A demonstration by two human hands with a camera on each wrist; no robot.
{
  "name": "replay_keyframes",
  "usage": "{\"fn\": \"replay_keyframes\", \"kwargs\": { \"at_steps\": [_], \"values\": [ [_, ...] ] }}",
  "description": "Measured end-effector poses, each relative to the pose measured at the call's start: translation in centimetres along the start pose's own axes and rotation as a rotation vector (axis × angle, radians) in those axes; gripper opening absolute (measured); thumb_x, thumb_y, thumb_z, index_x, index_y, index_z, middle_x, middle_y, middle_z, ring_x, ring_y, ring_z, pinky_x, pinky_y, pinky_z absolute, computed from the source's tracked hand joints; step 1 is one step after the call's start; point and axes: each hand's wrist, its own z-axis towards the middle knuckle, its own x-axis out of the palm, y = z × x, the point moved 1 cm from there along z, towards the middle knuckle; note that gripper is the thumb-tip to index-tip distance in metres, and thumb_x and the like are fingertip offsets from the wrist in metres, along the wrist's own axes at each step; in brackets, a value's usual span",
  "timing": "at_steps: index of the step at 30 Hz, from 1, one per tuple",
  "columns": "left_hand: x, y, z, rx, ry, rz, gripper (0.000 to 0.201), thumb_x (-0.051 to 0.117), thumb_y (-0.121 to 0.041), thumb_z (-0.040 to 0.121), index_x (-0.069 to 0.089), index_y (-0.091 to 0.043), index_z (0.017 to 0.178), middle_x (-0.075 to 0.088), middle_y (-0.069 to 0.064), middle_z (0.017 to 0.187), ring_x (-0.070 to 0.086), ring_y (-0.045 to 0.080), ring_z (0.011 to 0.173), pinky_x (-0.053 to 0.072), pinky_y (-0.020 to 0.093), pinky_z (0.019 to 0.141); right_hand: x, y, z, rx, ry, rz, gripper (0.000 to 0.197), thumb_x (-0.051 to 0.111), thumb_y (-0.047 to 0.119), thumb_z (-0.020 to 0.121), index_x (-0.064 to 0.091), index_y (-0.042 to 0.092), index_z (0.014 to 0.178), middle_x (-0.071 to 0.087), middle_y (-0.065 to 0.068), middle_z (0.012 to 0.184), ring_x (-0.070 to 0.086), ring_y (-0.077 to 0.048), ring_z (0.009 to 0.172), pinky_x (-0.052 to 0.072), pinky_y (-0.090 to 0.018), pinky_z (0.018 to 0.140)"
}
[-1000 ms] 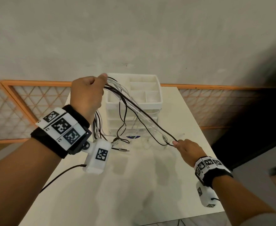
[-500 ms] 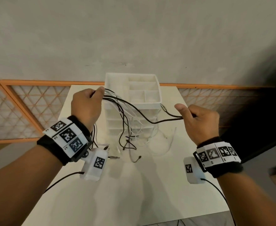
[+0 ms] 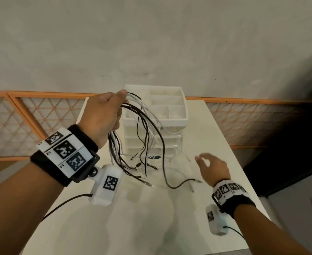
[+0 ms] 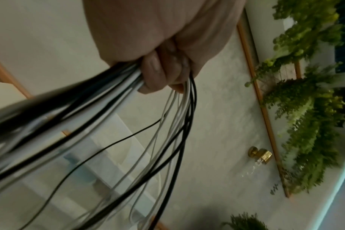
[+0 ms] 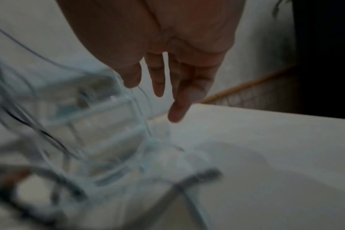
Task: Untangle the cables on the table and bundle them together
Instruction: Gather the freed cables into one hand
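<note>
1. Head view: the left hand (image 3: 103, 115) is raised above a white counter (image 3: 151, 218), its fingers wrapped around a gathered bunch of thin black and white cables (image 3: 144, 137). From the fist the cables arch forward and hang in loose loops in front of a white stack of drawers (image 3: 169, 115) with an open divided tray on top. Their free ends, some tipped with small metal plugs, trail onto the counter. One black cable end (image 3: 186, 182) curls out toward the right hand (image 3: 215, 168), which hovers low just beside it with fingers spread and holding nothing. Behind the counter run a pale wall and an orange lattice rail (image 3: 41, 115)

2. Left wrist view: the fingers (image 4: 158, 73) are curled tight on the cables (image 4: 167, 132) at the fold of the bunch; strands fan out downward from that one pinch point, black ones mixed among white

3. Right wrist view: the picture is blurred. The right hand (image 5: 167, 70) is slack, fingers straight and apart, touching nothing, with faint strands and the drawers below it

4. Handling, as a judgement: these cables look light, limp and smooth, so they will sag, slide past each other and snag at the plugs. A good place to take hold is near a loose plug end, drawing each strand out along its length while the raised fist keeps the rest gathered
</note>
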Motion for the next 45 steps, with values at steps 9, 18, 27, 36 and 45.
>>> {"fn": "replay_keyframes", "kwargs": {
  "at_steps": [9, 18, 27, 36, 45],
  "values": [
    [2.6, 0.2, -1.2, 0.047, 0.149, 0.091, 0.035, 0.061, -0.031, 0.098, 0.057, -0.013, 0.068, 0.029, -0.013, 0.042, 0.019, 0.011, 0.039, 0.019, 0.023, 0.045, -5.6, 16.6, -3.1, -0.583, 0.274, 0.433, 0.015, 0.077, 0.027, 0.083, 0.07, 0.027, 0.096, 0.07, 0.016, 0.092, 0.05, -0.009, 0.056, 0.048, -0.022, 0.059],
    [1.0, -0.4, -0.6, 0.145, 0.022, 0.136, 0.037, 0.06, -0.03, 0.098, 0.061, -0.015, 0.064, 0.033, -0.013, 0.039, 0.023, 0.01, 0.038, 0.022, 0.022, 0.046, -1.7, 9.9, 1.4, -0.307, 0.273, -0.155, 0.043, 0.069, 0.055, 0.083, 0.072, 0.012, 0.08, 0.071, -0.009, 0.077, 0.066, -0.028, 0.076, 0.053, -0.033, 0.071],
    [0.5, 0.3, 1.0, 0.162, -0.106, 0.184, 0.053, 0.059, -0.034, 0.096, 0.044, -0.02, 0.047, 0.035, -0.006, 0.044, 0.026, 0.012, 0.039, 0.024, 0.022, 0.048, -4.5, 10.7, 0.6, -0.376, 0.274, -0.035, 0.045, 0.048, 0.053, 0.097, 0.068, 0.014, 0.104, 0.067, -0.011, 0.101, 0.063, -0.026, 0.089, 0.048, -0.03, 0.073],
    [-1.0, 4.3, 1.0, 0.062, -0.258, 0.406, 0.05, 0.056, -0.05, 0.084, 0.046, -0.011, 0.055, 0.046, 0.012, 0.059, 0.042, 0.024, 0.058, 0.037, 0.037, 0.059, -7.5, 9.7, 0.0, -0.619, -0.286, 0.237, 0.034, 0.066, 0.044, 0.087, 0.049, 0.023, 0.066, 0.049, 0.007, 0.064, 0.05, -0.017, 0.062, 0.041, -0.031, 0.059],
    [0.2, 0.7, 1.3, 0.219, -0.217, 0.223, 0.054, 0.06, -0.043, 0.088, 0.051, 0.007, 0.068, 0.039, 0.011, 0.06, 0.032, 0.021, 0.053, 0.029, 0.032, 0.056, -1.5, 1.1, 0.4, -0.104, 0.252, -0.378, 0.057, 0.05, 0.069, 0.088, 0.045, 0.021, 0.057, 0.05, 0.001, 0.067, 0.061, -0.032, 0.084, 0.041, -0.032, 0.065]
  ]
}}
